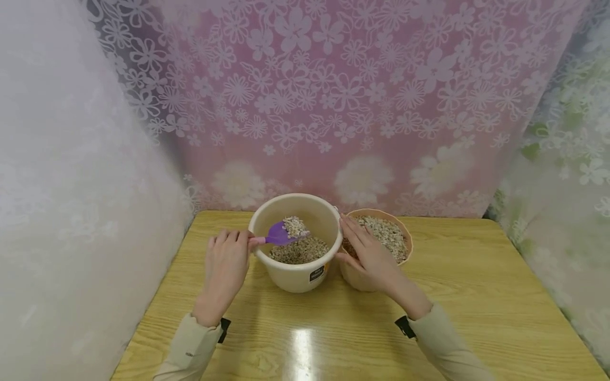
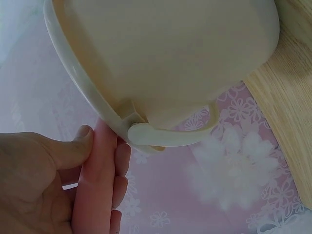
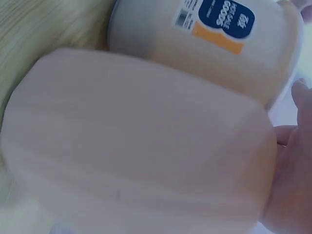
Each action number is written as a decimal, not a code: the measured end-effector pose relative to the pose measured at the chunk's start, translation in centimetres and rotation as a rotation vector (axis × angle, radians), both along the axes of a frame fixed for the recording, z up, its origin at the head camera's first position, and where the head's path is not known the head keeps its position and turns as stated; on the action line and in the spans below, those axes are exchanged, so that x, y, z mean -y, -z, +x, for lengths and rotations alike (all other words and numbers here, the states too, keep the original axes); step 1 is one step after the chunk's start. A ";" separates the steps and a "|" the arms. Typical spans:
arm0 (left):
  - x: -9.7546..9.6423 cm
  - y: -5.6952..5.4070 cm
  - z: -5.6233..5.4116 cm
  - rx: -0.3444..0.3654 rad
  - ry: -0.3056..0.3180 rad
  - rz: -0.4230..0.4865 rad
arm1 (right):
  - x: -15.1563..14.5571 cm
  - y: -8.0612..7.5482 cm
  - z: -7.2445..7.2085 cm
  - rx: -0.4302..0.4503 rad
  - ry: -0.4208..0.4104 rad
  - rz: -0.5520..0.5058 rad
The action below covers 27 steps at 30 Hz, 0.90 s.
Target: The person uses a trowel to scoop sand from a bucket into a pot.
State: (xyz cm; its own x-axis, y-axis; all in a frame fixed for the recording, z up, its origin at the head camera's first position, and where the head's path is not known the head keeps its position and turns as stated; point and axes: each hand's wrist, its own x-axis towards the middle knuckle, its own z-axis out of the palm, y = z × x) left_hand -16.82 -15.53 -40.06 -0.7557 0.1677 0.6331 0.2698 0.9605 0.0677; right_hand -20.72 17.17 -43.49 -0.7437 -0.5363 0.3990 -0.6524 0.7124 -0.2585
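My left hand (image 1: 227, 266) grips the pink handle (image 2: 97, 180) of a toy shovel with a purple blade (image 1: 278, 234). The blade sits over the mouth of a cream bucket (image 1: 296, 280) and bears a heap of pale flaky bits (image 1: 295, 227). Below it, similar brownish bits (image 1: 300, 251) cover the bucket's bottom. My right hand (image 1: 374, 259) lies against the bucket's right rim, fingers mostly straight, above the near side of a peach-coloured tub (image 1: 409, 242). That tub holds more pale flakes (image 1: 388, 235). In the right wrist view the fingertips are partly hidden.
Both containers stand side by side on a wood-grain table (image 1: 476, 296). The bucket's carrying handle (image 2: 170, 135) hangs at its side, and a dark label (image 3: 226, 17) marks its front. A pink floral curtain (image 1: 310, 106) hangs behind, with pale curtains on both sides.
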 end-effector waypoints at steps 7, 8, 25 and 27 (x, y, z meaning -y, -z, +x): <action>0.0 -0.2 0.0 0.043 0.000 -0.004 | -5.3 -0.3 0.6 -0.038 0.128 -0.013; 0.0 -0.2 0.0 0.048 0.001 -0.003 | -6.1 -0.4 0.7 -0.014 0.147 -0.007; -2.1 -3.8 -1.2 0.081 0.069 0.005 | -11.1 1.2 2.1 0.233 0.240 0.047; -2.8 -4.6 -1.4 0.107 0.075 -0.016 | -11.2 1.3 2.1 0.225 0.237 0.043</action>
